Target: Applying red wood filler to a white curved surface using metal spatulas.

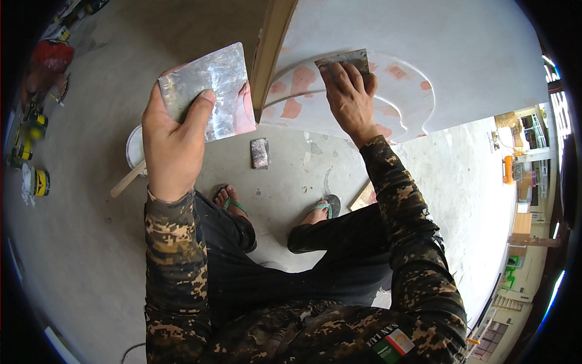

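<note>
My left hand point(176, 136) grips a square metal plate point(212, 85), thumb on its face, with pinkish putty smeared at its right edge. In my right hand point(351, 100) is a putty scraper point(342, 59), a flat dark blade pressed to a pale panel point(473, 67). The fingers are closed on the blade's near side. Around it the panel carries a raised curved moulding point(427, 91) and several pinkish putty patches point(301, 79). The panel's brown edge point(274, 48) stands just right of the plate.
On the concrete floor lies a worn grey block point(259, 153) before my sandalled feet. A white bucket point(134, 148) with a wooden stick point(127, 179) stands beneath my left hand. A wooden piece point(364, 197) lies near my right knee. Yellow-black cans point(40, 182) line the far left.
</note>
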A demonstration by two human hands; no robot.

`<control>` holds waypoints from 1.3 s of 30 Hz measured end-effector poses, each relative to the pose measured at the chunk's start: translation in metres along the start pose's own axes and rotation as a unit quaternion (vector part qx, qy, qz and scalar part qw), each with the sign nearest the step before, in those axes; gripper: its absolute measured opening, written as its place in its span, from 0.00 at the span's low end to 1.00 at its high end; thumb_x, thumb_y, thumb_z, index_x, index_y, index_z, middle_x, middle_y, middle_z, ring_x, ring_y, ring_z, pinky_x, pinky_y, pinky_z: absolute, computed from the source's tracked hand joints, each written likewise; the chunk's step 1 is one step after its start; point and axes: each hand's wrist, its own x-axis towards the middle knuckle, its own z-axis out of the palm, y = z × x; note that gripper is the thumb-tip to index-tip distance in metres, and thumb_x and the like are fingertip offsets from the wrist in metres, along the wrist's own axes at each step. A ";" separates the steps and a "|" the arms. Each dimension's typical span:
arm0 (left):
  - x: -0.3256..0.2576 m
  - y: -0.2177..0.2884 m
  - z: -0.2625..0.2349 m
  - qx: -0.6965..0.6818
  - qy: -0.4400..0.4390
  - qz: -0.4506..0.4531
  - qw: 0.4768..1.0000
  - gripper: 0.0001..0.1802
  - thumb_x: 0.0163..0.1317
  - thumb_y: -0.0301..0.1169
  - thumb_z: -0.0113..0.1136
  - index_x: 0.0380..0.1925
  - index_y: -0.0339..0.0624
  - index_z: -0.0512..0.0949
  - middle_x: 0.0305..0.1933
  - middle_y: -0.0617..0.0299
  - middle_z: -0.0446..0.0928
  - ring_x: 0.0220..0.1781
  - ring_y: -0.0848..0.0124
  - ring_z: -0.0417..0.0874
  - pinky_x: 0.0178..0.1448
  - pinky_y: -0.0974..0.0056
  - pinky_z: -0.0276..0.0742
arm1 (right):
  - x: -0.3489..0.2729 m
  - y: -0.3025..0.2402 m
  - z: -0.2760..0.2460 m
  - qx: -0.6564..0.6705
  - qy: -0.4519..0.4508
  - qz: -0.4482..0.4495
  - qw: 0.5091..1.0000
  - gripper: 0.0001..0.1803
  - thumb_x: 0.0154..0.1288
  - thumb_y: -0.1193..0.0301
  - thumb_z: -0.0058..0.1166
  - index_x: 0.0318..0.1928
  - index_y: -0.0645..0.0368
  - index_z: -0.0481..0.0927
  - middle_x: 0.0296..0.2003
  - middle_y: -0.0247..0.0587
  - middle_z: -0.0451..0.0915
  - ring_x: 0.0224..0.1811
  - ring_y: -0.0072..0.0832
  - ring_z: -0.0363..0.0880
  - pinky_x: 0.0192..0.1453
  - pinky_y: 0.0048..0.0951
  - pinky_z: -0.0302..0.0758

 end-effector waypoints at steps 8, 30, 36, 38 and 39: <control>0.000 0.001 0.003 0.006 -0.007 -0.007 1.000 0.13 0.68 0.24 0.61 0.50 0.32 0.75 0.42 0.61 0.82 0.42 0.77 0.80 0.48 0.69 0.77 | 0.002 0.000 0.003 -0.043 0.007 -0.001 0.999 0.26 0.62 0.69 0.62 0.63 0.45 0.78 0.62 0.27 0.71 0.68 0.30 0.66 0.65 0.53 0.58; -0.001 -0.002 0.007 0.000 -0.017 -0.008 1.000 0.12 0.69 0.24 0.61 0.50 0.33 0.75 0.43 0.62 0.82 0.43 0.78 0.79 0.49 0.69 0.77 | 0.002 -0.013 0.004 -0.018 0.000 0.059 0.998 0.25 0.63 0.67 0.63 0.62 0.46 0.78 0.61 0.28 0.70 0.66 0.34 0.66 0.62 0.54 0.57; -0.002 0.001 0.001 -0.035 -0.005 -0.022 0.999 0.13 0.68 0.23 0.60 0.51 0.33 0.75 0.45 0.62 0.82 0.44 0.77 0.80 0.51 0.69 0.77 | 0.008 -0.031 -0.019 -0.035 -0.044 0.067 0.996 0.24 0.62 0.70 0.61 0.60 0.48 0.80 0.60 0.32 0.73 0.66 0.36 0.67 0.62 0.56 0.61; -0.002 -0.003 0.004 -0.069 -0.001 -0.038 0.997 0.13 0.68 0.22 0.60 0.51 0.33 0.75 0.45 0.63 0.82 0.45 0.77 0.80 0.52 0.69 0.76 | 0.020 -0.037 -0.055 0.114 -0.120 0.153 0.974 0.23 0.62 0.72 0.60 0.59 0.49 0.82 0.57 0.36 0.76 0.65 0.40 0.68 0.60 0.58 0.64; -0.002 -0.006 0.008 -0.122 -0.006 -0.045 0.991 0.12 0.68 0.21 0.60 0.51 0.33 0.75 0.46 0.63 0.81 0.46 0.77 0.80 0.53 0.69 0.76 | 0.027 -0.036 -0.079 0.187 -0.107 0.150 0.965 0.19 0.67 0.74 0.55 0.58 0.55 0.81 0.57 0.38 0.78 0.64 0.39 0.72 0.61 0.55 0.68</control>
